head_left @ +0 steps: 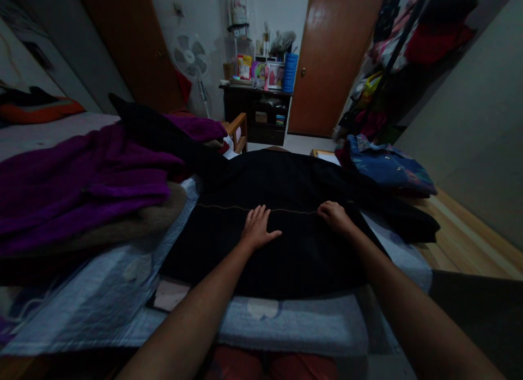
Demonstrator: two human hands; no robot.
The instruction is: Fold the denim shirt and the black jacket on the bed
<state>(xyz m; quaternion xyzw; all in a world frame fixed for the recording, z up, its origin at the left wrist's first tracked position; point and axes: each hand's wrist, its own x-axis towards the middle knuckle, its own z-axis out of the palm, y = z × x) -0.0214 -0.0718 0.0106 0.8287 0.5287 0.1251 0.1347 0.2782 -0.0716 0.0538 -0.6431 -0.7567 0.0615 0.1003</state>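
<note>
A black long-sleeved garment (269,178) lies spread out over a light blue patterned cloth, with a thin brownish line running across its middle. My left hand (258,228) rests flat on the garment just below that line, thumb spread to the right and holding nothing. Further right, my right hand (334,215) touches the garment at the line's right part, its fingers bent and pressed together; whether fabric is pinched between them cannot be made out. One black sleeve reaches to the upper left, the other to the right.
Purple clothes (93,178) are heaped at the left. A folded denim garment (388,164) tops a pile at the right. The blue cloth (294,323) shows along the front. Behind are a fan (190,55), a dark shelf (249,104) and a wooden door (327,64).
</note>
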